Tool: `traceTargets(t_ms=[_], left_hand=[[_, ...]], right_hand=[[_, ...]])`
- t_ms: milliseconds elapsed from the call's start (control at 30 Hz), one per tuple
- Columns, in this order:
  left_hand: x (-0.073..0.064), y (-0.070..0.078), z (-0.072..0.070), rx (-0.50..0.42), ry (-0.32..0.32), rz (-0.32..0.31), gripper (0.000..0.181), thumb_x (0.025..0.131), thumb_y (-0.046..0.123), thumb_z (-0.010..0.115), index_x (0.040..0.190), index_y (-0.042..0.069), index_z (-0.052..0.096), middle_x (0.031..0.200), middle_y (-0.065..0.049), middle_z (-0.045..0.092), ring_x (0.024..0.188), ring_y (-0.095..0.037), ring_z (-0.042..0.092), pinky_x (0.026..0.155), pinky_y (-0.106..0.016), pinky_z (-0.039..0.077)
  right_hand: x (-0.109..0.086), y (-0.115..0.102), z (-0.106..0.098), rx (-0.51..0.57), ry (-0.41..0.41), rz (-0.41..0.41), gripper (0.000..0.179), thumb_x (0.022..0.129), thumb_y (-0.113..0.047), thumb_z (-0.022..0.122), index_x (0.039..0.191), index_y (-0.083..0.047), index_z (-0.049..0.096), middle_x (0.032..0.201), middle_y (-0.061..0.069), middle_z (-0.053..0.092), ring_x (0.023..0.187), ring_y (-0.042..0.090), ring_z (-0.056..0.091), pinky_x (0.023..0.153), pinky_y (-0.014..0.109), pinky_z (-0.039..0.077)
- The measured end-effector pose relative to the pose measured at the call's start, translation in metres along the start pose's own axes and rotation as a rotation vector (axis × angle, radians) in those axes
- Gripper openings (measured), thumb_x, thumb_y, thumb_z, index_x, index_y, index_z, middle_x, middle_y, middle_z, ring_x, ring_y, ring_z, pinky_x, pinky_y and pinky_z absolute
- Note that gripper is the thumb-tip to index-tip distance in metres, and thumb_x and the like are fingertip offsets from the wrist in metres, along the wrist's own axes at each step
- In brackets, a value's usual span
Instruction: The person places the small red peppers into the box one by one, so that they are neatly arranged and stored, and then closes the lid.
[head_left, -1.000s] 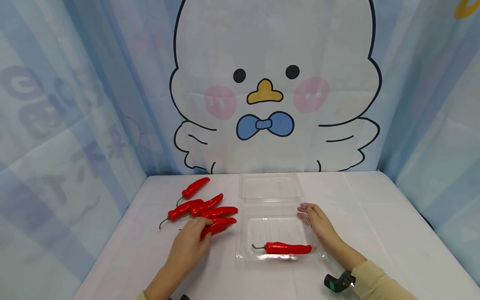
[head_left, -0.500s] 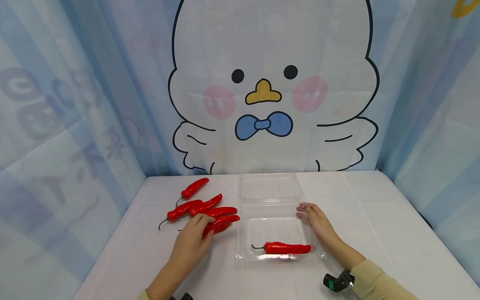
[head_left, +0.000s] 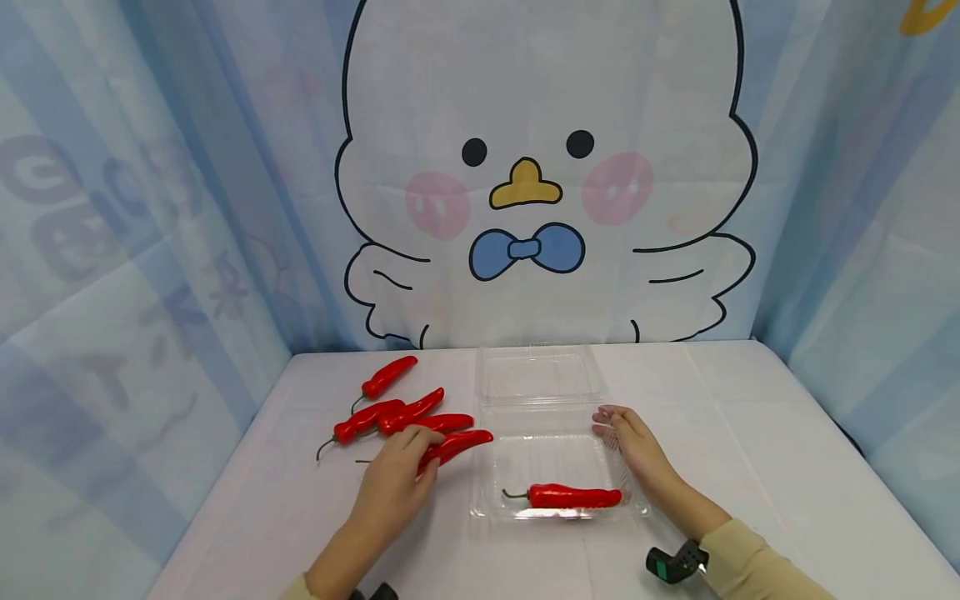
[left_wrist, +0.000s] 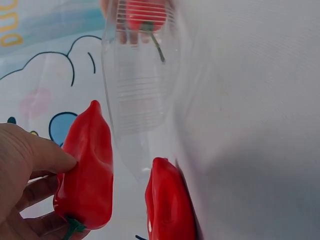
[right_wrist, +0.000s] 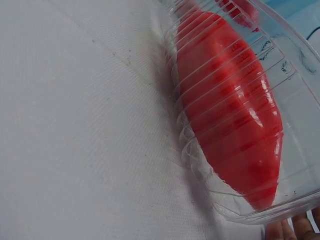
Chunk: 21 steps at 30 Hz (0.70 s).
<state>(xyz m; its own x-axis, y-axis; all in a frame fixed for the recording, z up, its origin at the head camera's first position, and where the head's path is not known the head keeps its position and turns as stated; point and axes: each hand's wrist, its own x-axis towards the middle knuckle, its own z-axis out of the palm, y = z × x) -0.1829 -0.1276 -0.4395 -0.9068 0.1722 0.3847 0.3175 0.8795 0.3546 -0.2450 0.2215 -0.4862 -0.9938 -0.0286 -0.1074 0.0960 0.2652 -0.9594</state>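
My left hand (head_left: 401,475) pinches a red chili pepper (head_left: 461,446) between thumb and fingers, its tip at the left rim of a clear plastic clamshell box (head_left: 483,500). In the left wrist view the held pepper (left_wrist: 89,170) stands off the table with its green stem end low. The box lies with its lid (head_left: 540,375) folded back. Along its near wall lies another chili pepper (head_left: 573,497), seen through the ribbed plastic in the right wrist view. At the box's right side my right hand (head_left: 637,446) rests against the wall, fingers extended and partly behind plastic.
Several more red peppers (head_left: 369,421) lie left of the box, one (head_left: 388,377) farther back on the white tabletop (head_left: 712,433). A dark device (head_left: 675,562) sits by the right sleeve. Patterned curtains stand behind and at both sides.
My left hand has drawn its pepper rightward from the pile, so the tip now reaches the box's left rim. My right hand and the box have stayed in place.
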Motion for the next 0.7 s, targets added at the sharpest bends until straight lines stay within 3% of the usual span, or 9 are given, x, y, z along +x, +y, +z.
traceTargets(t_ms=[700], left_hand=[[0.010, 0.026, 0.009, -0.054, -0.085, 0.069, 0.043, 0.080, 0.013, 0.089, 0.117, 0.019, 0.069, 0.116, 0.000, 0.069, 0.103, -0.017, 0.063, 0.088, -0.037, 0.062]], right_hand=[[0.001, 0.001, 0.000, 0.001, -0.001, 0.000, 0.044, 0.115, -0.021, 0.026, 0.146, 0.008, 0.035, 0.150, 0.031, 0.048, 0.140, 0.043, 0.050, 0.120, 0.052, 0.035]])
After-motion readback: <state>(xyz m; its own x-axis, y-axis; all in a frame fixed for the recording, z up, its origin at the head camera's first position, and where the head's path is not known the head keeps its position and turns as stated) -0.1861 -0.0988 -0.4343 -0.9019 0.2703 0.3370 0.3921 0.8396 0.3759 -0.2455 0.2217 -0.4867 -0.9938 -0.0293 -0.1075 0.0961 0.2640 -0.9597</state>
